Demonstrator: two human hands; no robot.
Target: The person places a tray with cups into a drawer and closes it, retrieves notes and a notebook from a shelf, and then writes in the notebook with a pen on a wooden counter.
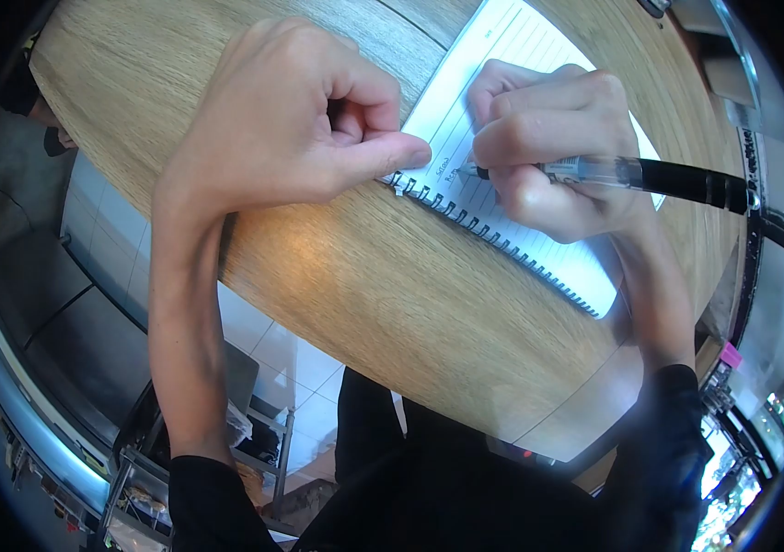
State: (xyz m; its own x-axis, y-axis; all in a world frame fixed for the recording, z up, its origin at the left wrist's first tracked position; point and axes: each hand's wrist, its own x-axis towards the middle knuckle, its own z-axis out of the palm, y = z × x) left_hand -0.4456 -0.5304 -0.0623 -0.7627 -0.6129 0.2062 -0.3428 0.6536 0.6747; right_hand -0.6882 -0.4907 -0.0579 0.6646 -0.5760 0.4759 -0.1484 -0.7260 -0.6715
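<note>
A spiral notebook [516, 225] with lined white pages lies tilted on the wooden table [346, 285]. My right hand [558, 147] is closed around a clear pen with a black end [686, 182], its tip touching the page beside a few small handwritten words. The fingers of my left hand [318, 120] are curled, with the thumb tip at the notebook's corner near the spiral binding; whether anything is between the fingers is hidden.
Dark seats [51, 322] stand at the left over a tiled floor [295, 359]. A metal rack with items [144, 497] is at the lower left. Part of another person shows at the upper left edge.
</note>
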